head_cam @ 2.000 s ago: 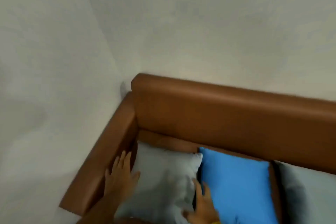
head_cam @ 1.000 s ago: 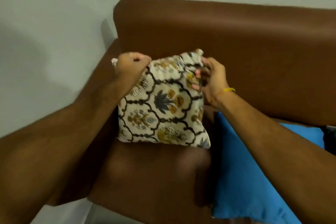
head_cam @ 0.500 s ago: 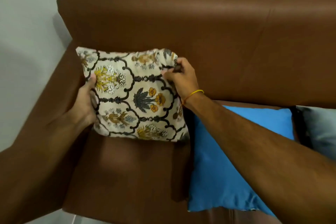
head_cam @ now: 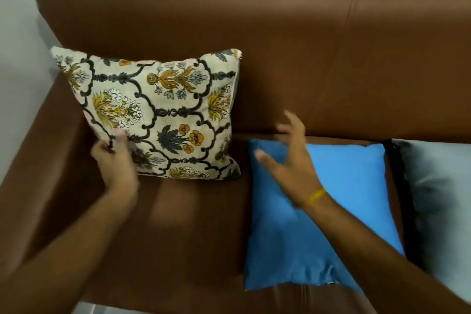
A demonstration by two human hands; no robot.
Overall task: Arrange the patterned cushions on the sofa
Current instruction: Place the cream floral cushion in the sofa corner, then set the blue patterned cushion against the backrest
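Observation:
A cream cushion with a floral pattern [head_cam: 163, 112] stands upright in the left corner of the brown sofa [head_cam: 331, 46], leaning on the backrest. My left hand [head_cam: 116, 158] pinches its lower left edge between thumb and fingers. My right hand [head_cam: 290, 163] hovers with spread fingers above the top of the blue cushion [head_cam: 339, 211], holding nothing. It carries a yellow band at the wrist.
The blue cushion lies flat on the seat to the right of the patterned one. A light grey cushion [head_cam: 443, 199] lies at the far right edge. The left armrest [head_cam: 38, 160] borders the patterned cushion, with a pale wall behind.
My right hand has let go of the patterned cushion's top right corner and moved right over the blue cushion. The cushion now stands square against the backrest. My left hand slid down its left edge.

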